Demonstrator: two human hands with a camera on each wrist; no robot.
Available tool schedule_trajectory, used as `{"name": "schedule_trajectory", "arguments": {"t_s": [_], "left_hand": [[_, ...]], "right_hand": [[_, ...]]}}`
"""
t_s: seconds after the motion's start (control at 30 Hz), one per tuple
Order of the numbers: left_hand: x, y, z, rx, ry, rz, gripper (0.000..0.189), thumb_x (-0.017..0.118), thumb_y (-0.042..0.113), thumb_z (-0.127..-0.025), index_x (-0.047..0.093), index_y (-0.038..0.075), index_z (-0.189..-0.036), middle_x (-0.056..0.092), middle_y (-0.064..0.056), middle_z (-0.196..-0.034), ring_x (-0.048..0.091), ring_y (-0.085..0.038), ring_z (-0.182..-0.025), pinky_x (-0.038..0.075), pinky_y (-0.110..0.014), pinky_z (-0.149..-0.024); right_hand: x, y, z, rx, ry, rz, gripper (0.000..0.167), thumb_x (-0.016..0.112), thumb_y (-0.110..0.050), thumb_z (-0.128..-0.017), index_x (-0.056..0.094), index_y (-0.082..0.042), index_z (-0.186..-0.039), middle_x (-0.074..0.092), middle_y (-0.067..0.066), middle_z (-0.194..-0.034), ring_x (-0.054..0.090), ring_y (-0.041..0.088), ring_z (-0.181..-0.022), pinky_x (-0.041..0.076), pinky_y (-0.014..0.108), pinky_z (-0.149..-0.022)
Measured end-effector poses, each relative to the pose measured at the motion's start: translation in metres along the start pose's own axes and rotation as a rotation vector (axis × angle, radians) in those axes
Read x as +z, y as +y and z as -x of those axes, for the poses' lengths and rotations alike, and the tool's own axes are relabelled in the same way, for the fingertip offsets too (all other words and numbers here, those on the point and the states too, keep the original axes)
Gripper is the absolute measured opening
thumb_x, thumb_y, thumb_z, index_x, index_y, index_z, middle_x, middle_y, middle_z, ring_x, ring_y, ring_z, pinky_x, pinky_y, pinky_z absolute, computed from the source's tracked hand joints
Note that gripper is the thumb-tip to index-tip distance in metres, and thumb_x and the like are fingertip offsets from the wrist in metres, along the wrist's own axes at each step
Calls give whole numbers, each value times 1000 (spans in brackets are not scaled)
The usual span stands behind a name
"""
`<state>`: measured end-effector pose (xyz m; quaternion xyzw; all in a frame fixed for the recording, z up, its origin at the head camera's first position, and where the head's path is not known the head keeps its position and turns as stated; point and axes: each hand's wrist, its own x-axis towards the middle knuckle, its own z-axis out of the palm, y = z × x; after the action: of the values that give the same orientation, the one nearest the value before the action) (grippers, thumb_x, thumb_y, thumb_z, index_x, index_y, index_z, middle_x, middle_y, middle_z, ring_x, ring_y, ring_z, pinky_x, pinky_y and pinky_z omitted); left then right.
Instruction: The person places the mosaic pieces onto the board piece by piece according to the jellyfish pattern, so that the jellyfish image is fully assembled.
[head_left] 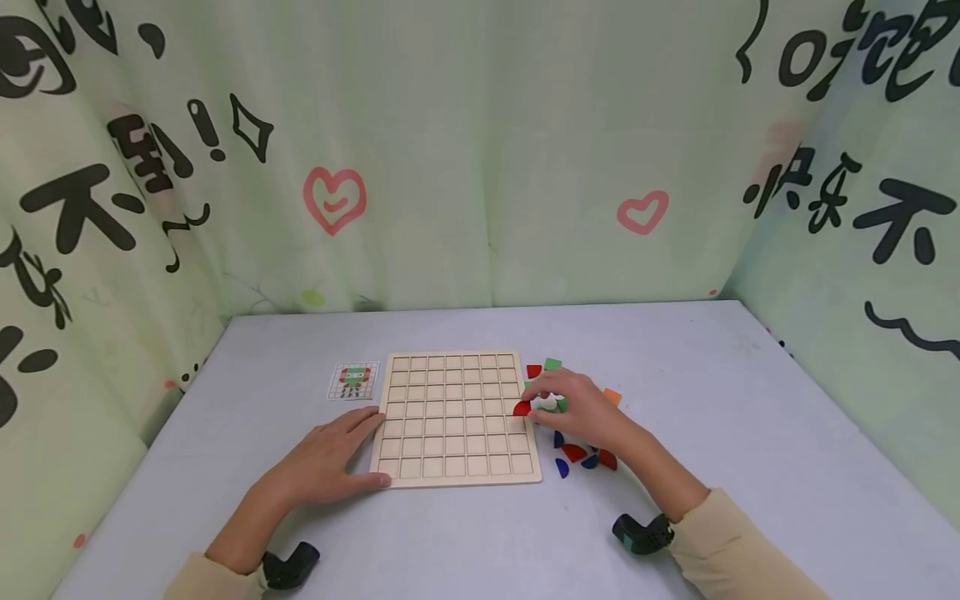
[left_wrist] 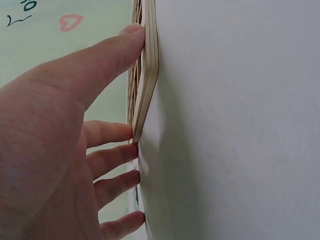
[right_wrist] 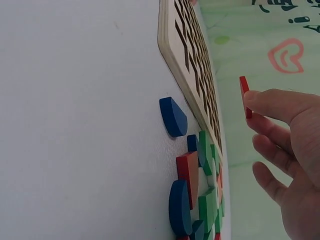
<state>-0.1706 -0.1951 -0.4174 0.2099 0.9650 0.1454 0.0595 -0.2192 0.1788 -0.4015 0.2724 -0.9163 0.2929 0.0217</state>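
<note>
A wooden grid board with square recesses lies flat on the table. My left hand rests at its left side, thumb on the near left corner and fingertips along the edge; the left wrist view shows the thumb on the board's rim. My right hand pinches a red block with one curved side between thumb and finger, over the board's right edge. In the right wrist view this red block is seen edge-on, raised off the table. Several loose blocks lie under and around the right hand.
A small card with a green and red figure on a grid lies left of the board. To the right are blue, red, green and orange blocks. Curtains surround the white table.
</note>
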Motion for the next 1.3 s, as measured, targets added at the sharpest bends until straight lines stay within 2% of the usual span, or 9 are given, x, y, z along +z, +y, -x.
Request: {"name": "schedule_trajectory", "arguments": {"t_s": [0.2,0.33,0.57,0.63,0.77,1.3], "left_hand": [[-2,1,0,-10,-15,3,90,67,61,-80,39,10,-148,36,-12,-153,36,-32,-141,37,-57,-105],[-2,1,0,-4,-11,-3,90,66,62,-80,39,10,-148,37,-12,-153,37,-33,-140,37,-57,-104],[1,-2,0,5,5,-3,89,65,63,-80,39,10,-148,37,-11,-153,37,-32,-140,37,-57,-105],[1,-2,0,6,5,-2,89,65,63,-80,39,10,-148,37,-11,-153,37,-32,-140,37,-57,-105],[0,-1,0,7,-1,2,89,65,63,-81,39,10,-148,36,-11,-154,37,-32,-141,37,-57,-105],[-2,1,1,0,-20,20,90,66,62,-81,37,9,-149,34,-12,-155,36,-34,-141,36,-57,-106]], "right_hand": [[4,-1,-5,-12,23,-11,19,74,-17,-85,70,-21,-103,68,-6,-101,58,19,-93,51,37,-79],[5,-3,-9,-14,24,-32,19,74,-16,-84,70,-20,-102,68,-5,-103,58,21,-93,51,39,-80],[8,-7,-16,-11,19,-39,19,72,-18,-86,71,-18,-105,69,-3,-107,61,26,-107,50,47,-91],[9,-8,-17,-8,20,-40,20,72,-18,-86,71,-18,-106,69,-3,-107,60,25,-106,50,46,-90],[11,-8,-20,-5,26,-63,21,73,-19,-86,70,-16,-107,68,-3,-105,59,23,-95,51,41,-81],[25,-11,-39,4,40,-66,19,71,-18,-87,70,-18,-106,68,-2,-103,58,21,-96,51,39,-81]]}}
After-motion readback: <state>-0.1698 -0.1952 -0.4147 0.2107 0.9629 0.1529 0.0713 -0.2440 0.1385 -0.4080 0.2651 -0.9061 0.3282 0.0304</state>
